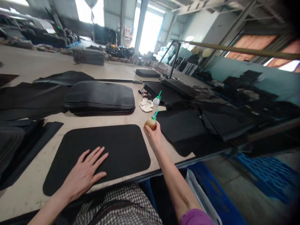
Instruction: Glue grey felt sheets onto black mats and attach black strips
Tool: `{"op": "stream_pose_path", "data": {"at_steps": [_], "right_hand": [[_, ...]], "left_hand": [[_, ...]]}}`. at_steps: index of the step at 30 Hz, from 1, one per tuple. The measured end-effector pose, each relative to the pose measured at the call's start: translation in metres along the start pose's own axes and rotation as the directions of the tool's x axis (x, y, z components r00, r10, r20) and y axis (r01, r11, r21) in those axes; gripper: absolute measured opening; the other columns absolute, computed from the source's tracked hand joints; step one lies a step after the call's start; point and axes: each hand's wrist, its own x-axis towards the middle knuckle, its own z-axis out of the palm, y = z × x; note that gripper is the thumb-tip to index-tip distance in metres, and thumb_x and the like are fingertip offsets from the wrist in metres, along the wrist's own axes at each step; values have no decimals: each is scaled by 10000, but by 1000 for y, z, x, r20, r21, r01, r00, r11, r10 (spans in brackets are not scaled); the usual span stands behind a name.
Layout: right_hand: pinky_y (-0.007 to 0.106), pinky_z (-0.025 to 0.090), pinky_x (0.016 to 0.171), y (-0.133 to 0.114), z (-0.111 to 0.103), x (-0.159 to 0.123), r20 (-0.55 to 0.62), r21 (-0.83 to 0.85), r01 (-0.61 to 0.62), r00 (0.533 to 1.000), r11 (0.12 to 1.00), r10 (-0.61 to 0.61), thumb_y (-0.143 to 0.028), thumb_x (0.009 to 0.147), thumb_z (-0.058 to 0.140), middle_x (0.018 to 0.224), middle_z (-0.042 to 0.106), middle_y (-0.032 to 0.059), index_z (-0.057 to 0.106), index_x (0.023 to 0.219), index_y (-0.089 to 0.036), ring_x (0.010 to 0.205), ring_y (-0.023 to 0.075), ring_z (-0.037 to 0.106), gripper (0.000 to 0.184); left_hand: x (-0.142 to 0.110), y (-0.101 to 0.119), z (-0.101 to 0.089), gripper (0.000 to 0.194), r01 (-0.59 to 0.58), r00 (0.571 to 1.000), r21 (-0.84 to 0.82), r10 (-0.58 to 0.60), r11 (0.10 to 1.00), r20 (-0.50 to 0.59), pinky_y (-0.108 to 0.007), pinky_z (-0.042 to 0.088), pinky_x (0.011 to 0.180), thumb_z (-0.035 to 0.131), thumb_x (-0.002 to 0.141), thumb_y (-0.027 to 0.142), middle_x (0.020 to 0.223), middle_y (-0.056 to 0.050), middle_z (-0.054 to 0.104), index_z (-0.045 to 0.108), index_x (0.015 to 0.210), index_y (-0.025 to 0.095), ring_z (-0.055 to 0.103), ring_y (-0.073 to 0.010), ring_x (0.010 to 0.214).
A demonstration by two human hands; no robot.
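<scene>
A black sheet with rounded corners point(122, 150) lies flat on the table in front of me. My left hand point(87, 170) rests on its near left part, fingers spread and palm down. Beyond the sheet's right edge, my right hand point(153, 132) is wrapped round a squeeze bottle point(151, 123) of amber liquid. The bottle stands upright on or just above the table, its green nozzle pointing up. Behind it are a second, clear bottle with a green nozzle point(156, 100) and a crumpled white cloth point(146, 105).
A thick stack of similar black sheets point(99, 97) sits behind the flat one. More black sheets pile up at the left point(21, 140) and right point(185, 128). Blue pallets point(264, 175) lie on the floor at the right. A metal frame point(175, 59) rises at the back.
</scene>
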Motion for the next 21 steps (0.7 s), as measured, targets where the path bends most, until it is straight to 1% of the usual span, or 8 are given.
{"op": "stream_pose_path", "data": {"at_steps": [2, 4, 6, 9, 13, 16, 18, 21], "right_hand": [[436, 558, 986, -16, -4, -7, 100, 216, -38, 995, 976, 16, -547, 806, 709, 1277, 684, 124, 514, 1426, -189, 1095, 273, 686, 741], [428, 566, 987, -38, -9, -20, 275, 421, -126, 961, 898, 6, -524, 818, 736, 1292, 685, 97, 476, 1479, -224, 1121, 261, 687, 772], [447, 557, 1017, -65, -14, -35, 467, 522, -222, 882, 824, -58, -477, 799, 792, 1313, 682, 74, 487, 1493, -261, 1154, 264, 676, 789], [453, 550, 1034, -106, -13, -57, 640, 489, -241, 752, 838, -157, -432, 742, 857, 1274, 701, 59, 610, 1382, -267, 1156, 278, 671, 706], [408, 560, 1014, -148, 8, -85, 714, 516, -333, 676, 789, -182, -411, 704, 880, 1199, 727, 49, 631, 1266, -251, 1121, 267, 689, 635], [403, 558, 1011, -167, 30, -107, 774, 518, -396, 594, 758, -219, -435, 746, 847, 1217, 722, 62, 611, 1259, -235, 1130, 267, 687, 599], [404, 559, 996, -173, 43, -122, 808, 485, -358, 531, 798, -253, -469, 788, 818, 1191, 723, 62, 614, 1240, -229, 1117, 268, 684, 551], [396, 561, 949, -178, 58, -140, 807, 440, -176, 508, 880, -302, -532, 870, 739, 1139, 716, 47, 617, 1205, -237, 1061, 259, 678, 463]], "left_hand": [[0, 0, 2, 707, 4, 1000, -1, -5, 1000, -23, -434, 200, 1272, 498, 999, 636, 1688, -33, 390, 335, 1635, 371, 414, -242, 1528], [-1, 0, 3, 702, 10, 1000, -11, -10, 1000, -27, -442, 241, 1259, 494, 999, 637, 1687, -18, 390, 323, 1635, 394, 431, -246, 1518], [-1, -2, 4, 692, 20, 1000, -34, -21, 999, -17, -459, 278, 1244, 487, 999, 637, 1685, -12, 389, 321, 1631, 412, 438, -255, 1514], [1, -4, -1, 636, 37, 999, -89, -36, 995, 15, -453, 291, 1241, 467, 1014, 618, 1672, -16, 416, 366, 1610, 421, 438, -249, 1515], [5, 5, -14, 603, 110, 993, -138, -102, 984, 60, -435, 251, 1256, 383, 1053, 592, 1677, -54, 413, 414, 1602, 346, 399, -226, 1534], [4, 19, -20, 660, 160, 987, -151, -155, 975, 45, -491, 197, 1273, 359, 1035, 656, 1688, -95, 388, 457, 1582, 299, 374, -257, 1544], [3, 26, -19, 704, 184, 983, -167, -176, 969, 58, -522, 212, 1266, 345, 1023, 686, 1637, -115, 468, 441, 1589, 279, 412, -280, 1515], [0, 30, -13, 741, 257, 961, -183, -232, 949, 148, -524, 345, 1196, 316, 1009, 719, 1559, -127, 557, 428, 1592, 276, 506, -317, 1436]]}}
